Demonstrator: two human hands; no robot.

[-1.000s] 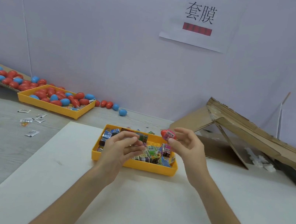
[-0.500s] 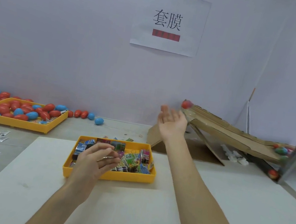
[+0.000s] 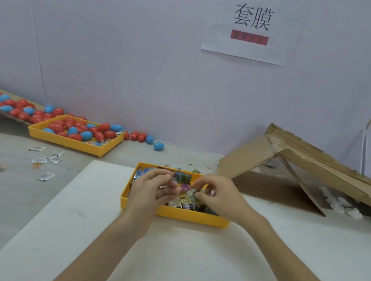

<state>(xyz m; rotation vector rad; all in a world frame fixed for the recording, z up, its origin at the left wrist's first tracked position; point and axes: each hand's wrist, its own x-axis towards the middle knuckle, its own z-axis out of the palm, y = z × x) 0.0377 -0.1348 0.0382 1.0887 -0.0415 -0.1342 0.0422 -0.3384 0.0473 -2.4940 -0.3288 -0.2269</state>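
A yellow tray [image 3: 175, 214] full of small colourful film sleeves [image 3: 185, 202] stands at the far edge of a white board [image 3: 184, 266]. Both my hands hover over it. My left hand [image 3: 150, 192] has its fingers curled and pinches a small shiny sleeve. My right hand [image 3: 217, 199] comes in from the right, fingers curled, and pinches a small purple sleeve [image 3: 183, 187] between the two hands. The motion blur hides whether both hands hold the same piece.
At the back left a second yellow tray [image 3: 67, 143] holds several red and blue plastic eggs [image 3: 76, 130], with more eggs along the wall. A cardboard ramp [image 3: 321, 166] slopes at the right. Loose packets [image 3: 47, 160] lie on the grey table. A paper sign [image 3: 251, 22] hangs on the wall.
My right hand held a red egg, reached out to the cardboard ramp and let it go, then came back to the tray. My left hand stayed over the tray.
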